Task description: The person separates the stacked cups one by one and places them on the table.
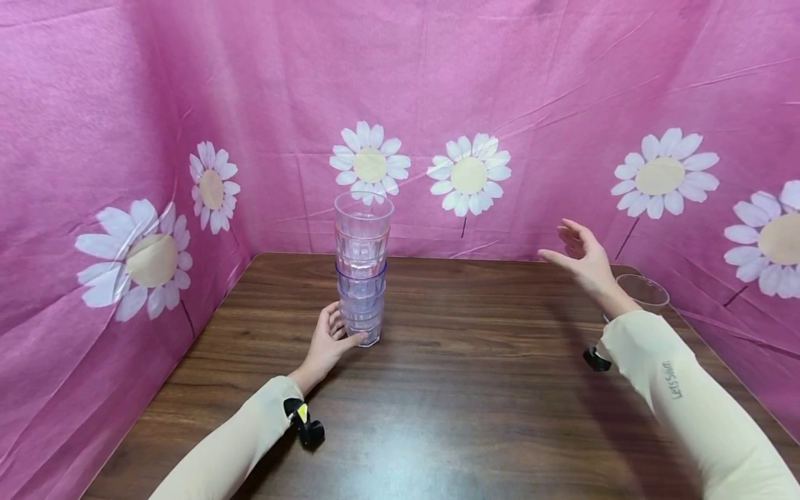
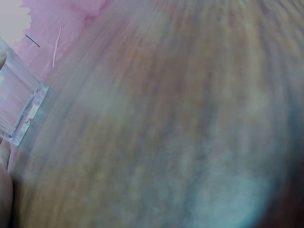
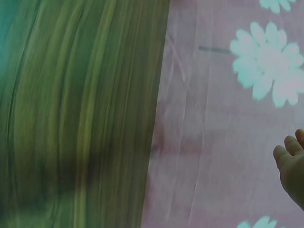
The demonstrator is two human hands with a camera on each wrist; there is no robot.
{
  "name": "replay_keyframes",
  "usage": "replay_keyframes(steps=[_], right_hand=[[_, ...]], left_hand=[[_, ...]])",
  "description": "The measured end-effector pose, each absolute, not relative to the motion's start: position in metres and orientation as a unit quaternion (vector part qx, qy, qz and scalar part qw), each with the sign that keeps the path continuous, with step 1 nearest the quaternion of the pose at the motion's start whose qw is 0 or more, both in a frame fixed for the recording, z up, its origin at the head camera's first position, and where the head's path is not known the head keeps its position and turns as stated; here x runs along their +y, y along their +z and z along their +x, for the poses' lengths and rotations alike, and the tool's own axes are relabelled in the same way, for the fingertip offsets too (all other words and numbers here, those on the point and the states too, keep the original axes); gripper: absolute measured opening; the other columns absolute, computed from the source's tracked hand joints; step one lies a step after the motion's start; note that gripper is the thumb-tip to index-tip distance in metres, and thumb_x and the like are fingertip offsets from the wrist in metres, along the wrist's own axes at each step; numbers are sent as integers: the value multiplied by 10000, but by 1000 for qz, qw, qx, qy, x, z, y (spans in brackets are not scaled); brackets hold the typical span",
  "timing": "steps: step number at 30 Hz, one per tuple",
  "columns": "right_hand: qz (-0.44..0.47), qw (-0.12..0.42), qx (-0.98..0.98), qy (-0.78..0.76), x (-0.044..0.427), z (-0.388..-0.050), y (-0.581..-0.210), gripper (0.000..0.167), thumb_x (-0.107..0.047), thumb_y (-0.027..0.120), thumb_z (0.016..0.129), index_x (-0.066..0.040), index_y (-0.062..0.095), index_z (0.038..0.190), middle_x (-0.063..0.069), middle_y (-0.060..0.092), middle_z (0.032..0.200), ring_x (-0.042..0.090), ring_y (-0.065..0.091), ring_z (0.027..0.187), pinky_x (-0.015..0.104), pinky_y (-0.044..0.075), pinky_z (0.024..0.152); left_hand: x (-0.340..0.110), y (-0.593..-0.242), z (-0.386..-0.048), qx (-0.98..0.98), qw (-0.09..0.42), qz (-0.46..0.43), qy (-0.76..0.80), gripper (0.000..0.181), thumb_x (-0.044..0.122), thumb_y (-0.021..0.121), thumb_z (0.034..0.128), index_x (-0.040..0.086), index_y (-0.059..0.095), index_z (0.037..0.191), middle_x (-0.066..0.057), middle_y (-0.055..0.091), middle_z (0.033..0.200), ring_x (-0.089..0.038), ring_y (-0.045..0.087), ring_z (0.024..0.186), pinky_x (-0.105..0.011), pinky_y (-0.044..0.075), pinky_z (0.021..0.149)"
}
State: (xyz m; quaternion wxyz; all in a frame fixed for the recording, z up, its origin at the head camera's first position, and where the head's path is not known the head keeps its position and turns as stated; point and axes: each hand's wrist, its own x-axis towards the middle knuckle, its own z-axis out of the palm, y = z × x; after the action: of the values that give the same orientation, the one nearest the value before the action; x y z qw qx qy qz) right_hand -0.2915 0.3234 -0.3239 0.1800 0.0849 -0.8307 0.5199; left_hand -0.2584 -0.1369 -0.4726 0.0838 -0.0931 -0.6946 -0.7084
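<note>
Left of centre on the wooden surface point(image 1: 450, 389), the left hand point(image 1: 323, 344) has its grip round the foot of a tumbler stack point(image 1: 362, 278) — likely steadying that height — while the right hand point(image 1: 585, 262), fingers spread, holds nothing near another clear cup point(image 1: 650, 293).

We've got one tumbler stack point(image 1: 361, 285) (can't count those), one lone tumbler point(image 1: 645, 292), one left hand point(image 1: 328, 339), one right hand point(image 1: 586, 264), two wristcams point(image 1: 310, 432), six daisies point(image 1: 369, 165), one worktop point(image 1: 462, 389).

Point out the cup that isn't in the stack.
The clear cup on the right, partly hidden behind the right sleeve; the others form the tall stack the left hand holds.
</note>
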Motion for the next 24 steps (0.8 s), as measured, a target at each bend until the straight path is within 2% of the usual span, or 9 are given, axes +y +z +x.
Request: replay_keyframes(steps=[9,15,24], right_hand=[[129,162,-805,556,284,-292,-317,773,-38,709,898,7,272,1534,257,404,1463,397,359,1385,444,299,1155],[157,141,-784,584,258,-290,-315,746,-2,694,896,29,286,1520,276,403,1464,396,350,1394,428,293,1160],[211,100,-751,618,217,-292,-318,720,97,646,873,76,289,1498,291,389,1483,397,342,1401,468,272,1164]], left_hand=[[-137,-473,-257,-697,84,-93,-706,791,-127,755,771,-70,304,1419,-275,502,1358,-195,531,1147,-369,418,1046],[-138,-472,-257,-698,83,-94,-705,792,-124,756,774,-62,304,1421,-260,512,1344,-162,533,1130,-368,414,1049],[-137,-471,-257,-698,83,-90,-706,795,-133,747,774,-62,298,1425,-259,509,1348,-136,532,1117,-341,423,1033]])
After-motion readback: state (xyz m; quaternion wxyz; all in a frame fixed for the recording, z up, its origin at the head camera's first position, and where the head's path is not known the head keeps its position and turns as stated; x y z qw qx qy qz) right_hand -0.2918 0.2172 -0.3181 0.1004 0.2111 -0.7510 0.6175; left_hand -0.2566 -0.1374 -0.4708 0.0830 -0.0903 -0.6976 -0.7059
